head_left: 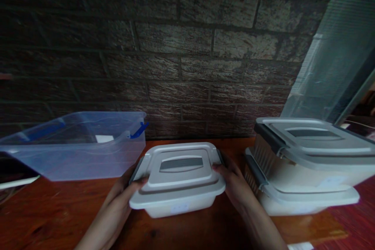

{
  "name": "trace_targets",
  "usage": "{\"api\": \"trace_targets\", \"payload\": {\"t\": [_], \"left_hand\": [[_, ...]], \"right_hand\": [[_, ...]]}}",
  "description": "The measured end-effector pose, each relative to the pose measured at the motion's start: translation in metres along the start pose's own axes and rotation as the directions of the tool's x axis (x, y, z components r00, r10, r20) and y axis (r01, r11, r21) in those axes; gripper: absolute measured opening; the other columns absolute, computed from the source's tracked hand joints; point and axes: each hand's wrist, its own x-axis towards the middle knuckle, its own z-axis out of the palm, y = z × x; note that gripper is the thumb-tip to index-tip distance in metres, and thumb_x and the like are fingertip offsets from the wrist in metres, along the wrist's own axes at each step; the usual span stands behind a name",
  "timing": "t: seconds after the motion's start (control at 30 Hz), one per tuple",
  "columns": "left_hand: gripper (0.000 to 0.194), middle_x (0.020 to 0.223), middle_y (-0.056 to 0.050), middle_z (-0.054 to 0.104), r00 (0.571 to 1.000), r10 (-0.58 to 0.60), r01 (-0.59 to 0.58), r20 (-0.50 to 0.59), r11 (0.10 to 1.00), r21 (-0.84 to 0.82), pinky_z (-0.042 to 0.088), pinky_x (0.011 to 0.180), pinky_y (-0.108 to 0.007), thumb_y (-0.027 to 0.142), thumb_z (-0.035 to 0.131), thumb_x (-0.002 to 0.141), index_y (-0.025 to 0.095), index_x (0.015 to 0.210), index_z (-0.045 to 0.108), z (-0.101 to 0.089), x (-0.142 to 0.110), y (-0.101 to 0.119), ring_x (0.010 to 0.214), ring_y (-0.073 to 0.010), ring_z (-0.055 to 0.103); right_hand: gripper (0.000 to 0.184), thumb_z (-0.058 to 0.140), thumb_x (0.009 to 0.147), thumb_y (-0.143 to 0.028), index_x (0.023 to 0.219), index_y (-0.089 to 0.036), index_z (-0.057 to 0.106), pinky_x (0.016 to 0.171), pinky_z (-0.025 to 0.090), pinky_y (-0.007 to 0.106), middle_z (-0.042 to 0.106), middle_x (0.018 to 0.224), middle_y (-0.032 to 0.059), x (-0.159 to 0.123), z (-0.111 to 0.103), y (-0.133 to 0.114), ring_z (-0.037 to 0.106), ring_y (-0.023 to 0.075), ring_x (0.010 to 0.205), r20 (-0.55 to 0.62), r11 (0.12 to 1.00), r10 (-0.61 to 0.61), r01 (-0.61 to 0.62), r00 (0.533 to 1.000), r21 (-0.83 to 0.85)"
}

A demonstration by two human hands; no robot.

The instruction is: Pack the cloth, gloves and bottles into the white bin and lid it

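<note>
A small white storage box [178, 177] with a grey lid handle and dark side latches rests on the wooden table [58, 218], right in front of me. My left hand [124, 187] grips its left side, thumb on the lid's edge. My right hand [233, 183] grips its right side by the latch, fingers wrapped round the rim. The lid sits on the box.
A clear plastic bin [79, 146] with blue clips stands at the left. Two larger white lidded boxes [310, 164] are stacked at the right. A dark brick wall [175, 47] runs along the table's far edge. A translucent panel [336, 54] leans at the upper right.
</note>
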Motion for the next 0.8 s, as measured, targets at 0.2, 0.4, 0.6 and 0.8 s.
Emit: {"api": "trace_targets", "payload": {"t": [0.2,0.4,0.6,0.8], "left_hand": [[0.082,0.138,-0.012,0.068,0.999,0.032,-0.034,0.022,0.997,0.072,0.043,0.115,-0.047,0.047,0.075,0.076,0.019,0.150,0.052,-0.003,0.001,0.003,0.132,-0.0374,0.060],[0.083,0.129,-0.009,0.074,0.999,0.013,-0.017,0.040,0.994,0.105,0.042,0.117,-0.049,0.048,0.075,0.079,0.022,0.153,0.048,-0.013,0.003,-0.001,0.129,-0.0367,0.062],[0.081,0.124,-0.007,0.076,0.999,0.036,-0.041,0.040,0.991,0.130,0.036,0.121,-0.052,0.048,0.074,0.082,0.025,0.155,0.046,-0.014,0.002,0.000,0.131,-0.0367,0.061],[0.083,0.126,-0.008,0.075,0.999,0.029,-0.034,0.028,0.980,0.197,0.036,0.121,-0.054,0.054,0.074,0.081,0.026,0.154,0.048,-0.020,0.004,-0.002,0.132,-0.0385,0.059]], "right_hand": [[0.069,0.063,0.084,-0.036,0.152,-0.031,0.052,0.106,0.050,0.051,0.073,0.131,0.0040,-0.001,-0.003,0.001,0.062,0.0352,0.129,0.022,0.997,0.073,-0.074,0.997,0.035],[0.070,0.064,0.086,-0.034,0.154,-0.033,0.048,0.109,0.048,0.049,0.067,0.141,0.0020,0.000,-0.005,0.004,0.059,0.0323,0.134,0.050,0.991,0.092,-0.096,0.995,0.091],[0.070,0.063,0.087,-0.035,0.155,-0.034,0.046,0.114,0.045,0.049,0.065,0.143,0.0012,0.002,-0.007,0.009,0.054,0.0312,0.139,0.061,0.994,0.091,-0.095,0.994,0.062],[0.071,0.067,0.085,-0.039,0.154,-0.034,0.049,0.117,0.041,0.051,0.068,0.139,0.0024,0.002,-0.008,0.011,0.053,0.0317,0.140,0.022,0.996,0.090,-0.090,0.996,0.012]]}}
